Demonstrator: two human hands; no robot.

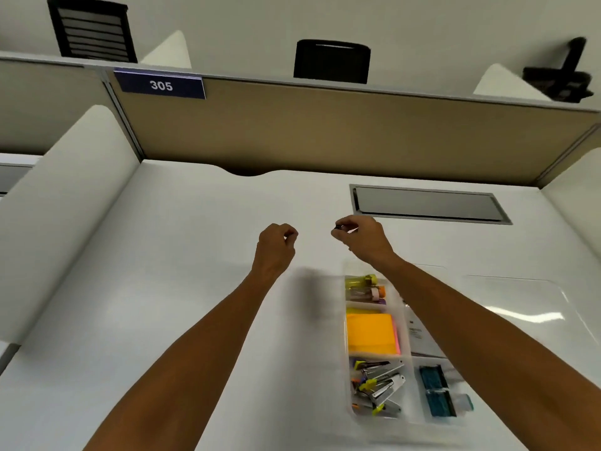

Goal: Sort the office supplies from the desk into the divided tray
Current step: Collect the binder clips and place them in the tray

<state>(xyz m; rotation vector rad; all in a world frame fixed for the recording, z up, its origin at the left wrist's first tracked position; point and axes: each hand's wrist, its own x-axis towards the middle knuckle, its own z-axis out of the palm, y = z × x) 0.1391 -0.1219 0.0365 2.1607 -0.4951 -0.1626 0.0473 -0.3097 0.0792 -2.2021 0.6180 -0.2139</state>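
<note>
Head cam, "305" sign [160, 85] on partition, right hand [361, 237] fingers pinching small dark item [339, 227], left hand [275, 245] curled, contents unclear

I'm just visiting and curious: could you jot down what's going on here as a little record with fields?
place: white desk in an office cubicle
tray: clear divided tray at the near right
tray contents: highlighters, orange sticky notes, staplers, blue staples
left hand: raised, fingers curled, nothing visible in it
right hand: raised beyond the tray, pinching a small dark item, too small to identify
</note>
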